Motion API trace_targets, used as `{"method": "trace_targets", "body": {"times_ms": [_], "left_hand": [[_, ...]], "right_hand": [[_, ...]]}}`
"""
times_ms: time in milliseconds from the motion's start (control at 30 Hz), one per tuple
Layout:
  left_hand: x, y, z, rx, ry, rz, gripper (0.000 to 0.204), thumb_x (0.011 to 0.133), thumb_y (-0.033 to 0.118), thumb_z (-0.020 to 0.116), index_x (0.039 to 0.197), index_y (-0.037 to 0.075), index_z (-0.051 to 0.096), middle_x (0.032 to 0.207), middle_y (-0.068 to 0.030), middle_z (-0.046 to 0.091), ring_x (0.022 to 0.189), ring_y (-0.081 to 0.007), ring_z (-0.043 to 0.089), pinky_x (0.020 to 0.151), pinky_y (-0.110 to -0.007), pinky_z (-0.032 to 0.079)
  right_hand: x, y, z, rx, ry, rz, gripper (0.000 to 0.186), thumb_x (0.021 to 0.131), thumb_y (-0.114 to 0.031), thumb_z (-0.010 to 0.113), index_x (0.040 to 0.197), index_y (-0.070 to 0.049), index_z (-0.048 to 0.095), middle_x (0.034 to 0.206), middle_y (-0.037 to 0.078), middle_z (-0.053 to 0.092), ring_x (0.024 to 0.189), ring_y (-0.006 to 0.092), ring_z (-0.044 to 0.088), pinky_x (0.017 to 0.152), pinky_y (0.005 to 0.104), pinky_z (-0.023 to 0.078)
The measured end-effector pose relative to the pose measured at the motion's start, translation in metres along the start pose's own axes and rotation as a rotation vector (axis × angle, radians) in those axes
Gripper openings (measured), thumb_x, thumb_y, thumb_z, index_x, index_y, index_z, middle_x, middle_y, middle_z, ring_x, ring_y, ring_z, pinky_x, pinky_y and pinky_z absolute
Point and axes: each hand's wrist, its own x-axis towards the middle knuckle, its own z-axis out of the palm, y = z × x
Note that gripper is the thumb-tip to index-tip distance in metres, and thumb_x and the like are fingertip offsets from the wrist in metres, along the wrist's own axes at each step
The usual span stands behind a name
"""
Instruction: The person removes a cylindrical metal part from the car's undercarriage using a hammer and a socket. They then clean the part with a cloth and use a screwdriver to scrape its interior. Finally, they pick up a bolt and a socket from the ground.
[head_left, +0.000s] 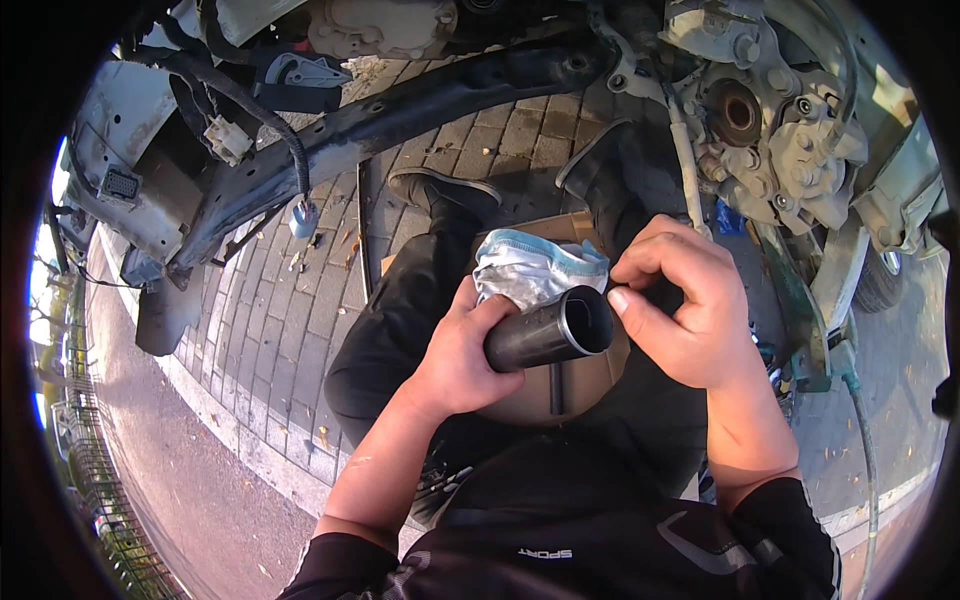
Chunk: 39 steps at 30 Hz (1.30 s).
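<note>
By the brown cardboard's point(592, 388) right edge I see the right hand point(692, 300) curled, whether its grip pinches anything I cannot tell, while inside the near edge the left hand's point(462, 352) grip closes around a black tube point(528, 342), a blue-trimmed white cloth point(525, 272) just beyond.

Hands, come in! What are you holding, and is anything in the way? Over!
Left hand gripping black tube. Right hand curled by its open end, contents unclear. White cloth bunched just beyond tube, mouth uncovered.

Grey paving bricks point(265, 345), black metal beam point(440, 95) slanting above, dark wiring harness point(268, 116), pale connector point(228, 140), grimy brake caliper point(815, 165), fence point(108, 500) at left
</note>
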Motion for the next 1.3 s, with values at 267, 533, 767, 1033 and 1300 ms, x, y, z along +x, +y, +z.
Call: {"method": "trace_targets", "body": {"times_ms": [267,533,767,1033,1300], "left_hand": [[-0.003,0.001,0.005,0.09,0.04,-0.031,0.07,0.064,0.012,0.092,0.13,0.01,0.072,0.139,-0.0221,0.058,0.127,-0.0466,0.065,0.107,-0.051,0.06],[-0.003,0.001,0.005,0.073,0.05,-0.075,0.071,0.062,0.012,0.091,0.13,0.008,0.072,0.142,-0.0215,0.06,0.135,-0.0463,0.061,0.116,-0.049,0.055],[-0.005,-0.001,0.007,0.123,0.089,-0.075,0.069,0.062,0.012,0.091,0.128,0.009,0.073,0.136,-0.0206,0.059,0.129,-0.0447,0.063,0.11,-0.049,0.057],[-0.006,-0.003,0.009,0.142,0.093,-0.084,0.069,0.063,0.012,0.092,0.129,0.011,0.072,0.132,-0.0202,0.059,0.122,-0.0439,0.065,0.104,-0.049,0.06],[-0.005,-0.002,0.009,0.222,0.056,-0.09,0.072,0.066,0.015,0.094,0.134,0.015,0.07,0.14,-0.0237,0.056,0.117,-0.0473,0.072,0.099,-0.054,0.065]], "right_hand": [[0.002,-0.023,0.006,0.077,-0.132,0.141,0.015,0.089,-0.009,0.085,0.095,0.0,0.074,0.081,0.006,0.064,0.066,0.0167,0.059,0.06,0.0327,0.047],[-0.002,-0.019,0.018,0.135,-0.08,0.142,0.006,0.088,0.0,0.078,0.093,0.0,0.074,0.08,0.004,0.061,0.068,0.0141,0.056,0.061,0.0321,0.042],[-0.002,-0.022,0.017,0.039,-0.117,0.238,0.01,0.086,0.0,0.081,0.096,-0.001,0.078,0.077,0.002,0.059,0.066,0.013,0.053,0.06,0.0319,0.041],[-0.002,-0.02,0.024,-0.03,-0.049,0.104,0.011,0.083,0.001,0.084,0.092,-0.002,0.079,0.074,0.002,0.06,0.062,0.0132,0.055,0.057,0.0321,0.041],[-0.003,-0.018,0.023,-0.088,-0.067,0.114,0.011,0.082,0.001,0.083,0.091,-0.003,0.077,0.075,0.003,0.061,0.062,0.0139,0.058,0.057,0.032,0.043]]}}
